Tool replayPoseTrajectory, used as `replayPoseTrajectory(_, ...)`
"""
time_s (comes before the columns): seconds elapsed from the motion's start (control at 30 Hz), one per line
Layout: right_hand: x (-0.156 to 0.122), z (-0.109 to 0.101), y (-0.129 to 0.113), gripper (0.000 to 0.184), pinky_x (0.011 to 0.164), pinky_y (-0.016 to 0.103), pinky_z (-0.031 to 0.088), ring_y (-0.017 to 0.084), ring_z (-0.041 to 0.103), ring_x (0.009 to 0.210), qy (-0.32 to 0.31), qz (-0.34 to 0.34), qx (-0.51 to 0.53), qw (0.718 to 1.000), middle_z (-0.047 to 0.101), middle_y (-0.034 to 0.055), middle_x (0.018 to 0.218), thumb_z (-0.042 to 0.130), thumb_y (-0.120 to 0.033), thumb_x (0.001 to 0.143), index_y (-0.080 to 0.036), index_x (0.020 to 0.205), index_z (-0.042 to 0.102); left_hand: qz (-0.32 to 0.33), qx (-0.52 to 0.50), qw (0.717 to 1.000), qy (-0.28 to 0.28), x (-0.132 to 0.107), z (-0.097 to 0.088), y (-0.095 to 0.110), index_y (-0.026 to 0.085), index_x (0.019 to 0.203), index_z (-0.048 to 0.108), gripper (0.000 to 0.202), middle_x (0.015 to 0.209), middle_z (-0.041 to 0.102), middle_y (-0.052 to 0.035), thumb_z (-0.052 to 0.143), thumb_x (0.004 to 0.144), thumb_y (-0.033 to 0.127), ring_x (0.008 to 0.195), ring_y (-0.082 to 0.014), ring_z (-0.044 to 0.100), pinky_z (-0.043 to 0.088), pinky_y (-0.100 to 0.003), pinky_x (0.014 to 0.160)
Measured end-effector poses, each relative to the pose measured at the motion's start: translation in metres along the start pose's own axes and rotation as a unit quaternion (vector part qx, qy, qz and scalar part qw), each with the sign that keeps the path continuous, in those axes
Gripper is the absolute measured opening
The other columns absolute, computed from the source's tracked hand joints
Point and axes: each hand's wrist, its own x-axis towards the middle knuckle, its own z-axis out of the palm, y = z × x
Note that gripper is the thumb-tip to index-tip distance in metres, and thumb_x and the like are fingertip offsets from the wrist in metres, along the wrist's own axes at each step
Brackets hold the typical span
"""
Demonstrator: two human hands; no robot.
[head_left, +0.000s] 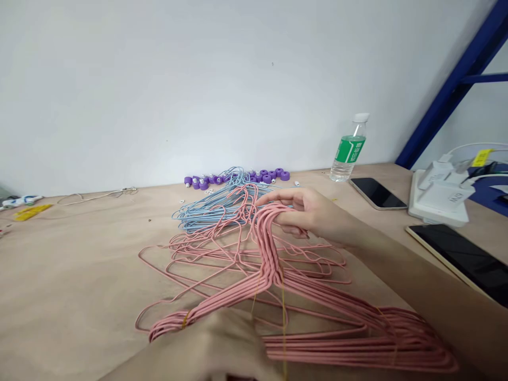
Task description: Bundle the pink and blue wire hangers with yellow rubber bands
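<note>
A bundle of pink clothes hangers (317,288) stands toward me, its hooks lined up together. My right hand (304,214) grips those hooks from the right, index finger stretched out over them. A thin yellow rubber band (284,317) loops at the hangers' neck and runs taut down toward my left hand (218,344). That hand is low in front of the bundle, curled and slightly blurred, its fingertips hidden below the picture edge. Another yellow band (185,319) wraps the bundle's left corner. Behind lie loose pink hangers (238,248).
Blue hangers (210,209) are piled farther back, before several purple caps (266,179) along the wall. To the right are a water bottle (350,151), a phone (377,192), a power strip with chargers (440,198) and a second phone (464,254). Yellow strips (32,211) lie at left.
</note>
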Motion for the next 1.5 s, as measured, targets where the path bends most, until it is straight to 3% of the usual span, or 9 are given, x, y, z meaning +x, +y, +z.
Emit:
replayPoseTrajectory(0.13,-0.004,0.005,0.000,0.028,0.040,0.020,0.029,0.005,0.038,0.044,0.012,-0.060,-0.027,0.998,0.049,-0.0043,0.056,0.048,-0.016,0.063,-0.014,0.086,0.063,-0.039,-0.359,0.887,0.289,-0.007,-0.010,-0.014,0.032,0.103,0.061,0.037,0.076,0.068,0.0028,0.032,0.091,0.011,0.045,0.0021,0.049,0.031,-0.001,0.040)
replayPoseTrajectory(0.27,-0.010,0.010,-0.002,0.026,0.051,0.022,0.037,0.008,0.048,0.057,0.018,-0.109,-0.049,0.993,0.059,-0.0003,0.069,0.047,-0.015,0.063,-0.014,0.083,0.063,-0.080,-0.472,0.778,0.407,0.009,-0.014,-0.018,0.027,0.114,0.054,0.029,0.108,0.063,-0.0047,0.050,0.086,0.023,0.084,-0.0029,0.061,0.043,-0.002,0.063)
replayPoseTrajectory(0.43,-0.014,0.010,-0.003,0.025,0.056,0.024,0.043,0.012,0.054,0.064,0.025,-0.122,-0.066,0.990,0.062,0.0013,0.074,0.047,-0.015,0.064,-0.016,0.083,0.063,-0.163,-0.381,0.823,0.388,0.032,-0.010,-0.013,0.016,0.113,0.052,0.068,0.125,0.049,-0.0150,0.072,0.059,0.051,0.120,-0.0289,0.041,0.045,-0.039,0.089)
replayPoseTrajectory(0.67,-0.017,0.011,-0.003,0.028,0.071,0.031,0.047,0.017,0.058,0.079,0.068,-0.173,-0.186,0.965,0.063,0.0048,0.086,0.046,-0.016,0.067,-0.016,0.091,0.060,-0.245,-0.272,0.910,0.195,0.048,-0.003,-0.007,0.016,0.084,0.066,0.026,0.084,0.066,-0.0037,0.072,0.060,0.022,0.085,-0.0183,0.060,0.043,-0.031,0.081)
replayPoseTrajectory(0.73,-0.020,0.009,-0.004,0.031,0.079,0.036,0.046,0.019,0.055,0.091,0.098,-0.259,-0.290,0.916,0.059,0.0075,0.098,0.046,-0.013,0.069,-0.017,0.098,0.057,-0.246,-0.244,0.911,0.222,0.055,-0.002,-0.009,0.015,0.072,0.065,0.016,0.070,0.063,0.0002,0.070,0.057,0.017,0.070,-0.0142,0.057,0.043,-0.027,0.070)
replayPoseTrajectory(0.9,-0.026,0.001,-0.004,0.027,0.101,0.052,0.024,0.022,0.037,0.118,0.020,-0.482,-0.528,0.698,0.052,0.0033,0.108,0.039,-0.006,0.079,-0.024,0.086,0.059,-0.205,-0.204,0.917,0.274,0.066,0.002,-0.011,0.015,0.062,0.055,0.010,0.057,0.051,0.0048,0.055,0.055,0.007,0.056,-0.0083,0.045,0.034,-0.019,0.052)
replayPoseTrajectory(0.97,-0.026,-0.001,-0.005,0.028,0.102,0.054,0.019,0.022,0.037,0.117,-0.012,-0.486,-0.561,0.670,0.054,0.0025,0.102,0.038,-0.005,0.080,-0.023,0.084,0.059,-0.199,-0.176,0.930,0.255,0.068,0.002,-0.007,0.015,0.061,0.052,0.011,0.057,0.047,0.0054,0.052,0.054,0.006,0.055,-0.0076,0.042,0.033,-0.019,0.049)
replayPoseTrajectory(1.3,-0.017,-0.002,-0.045,0.016,0.079,0.037,0.036,0.015,0.046,0.076,-0.220,-0.414,-0.513,0.719,0.054,0.0017,0.078,0.056,-0.009,0.067,-0.019,0.055,0.057,-0.196,-0.122,0.944,0.236,0.071,-0.001,0.012,0.020,0.085,0.042,0.040,0.075,0.050,0.0034,0.057,0.051,0.006,0.069,-0.0133,0.049,0.041,-0.022,0.054)
replayPoseTrajectory(1.5,-0.013,-0.004,-0.062,0.016,0.068,0.030,0.035,0.012,0.042,0.066,-0.273,-0.363,-0.503,0.735,0.050,0.0004,0.069,0.053,-0.006,0.066,-0.018,0.055,0.054,-0.219,-0.090,0.946,0.222,0.068,0.003,0.010,0.020,0.063,0.040,0.016,0.057,0.040,0.0054,0.054,0.059,0.017,0.055,-0.0097,0.041,0.033,-0.020,0.047)
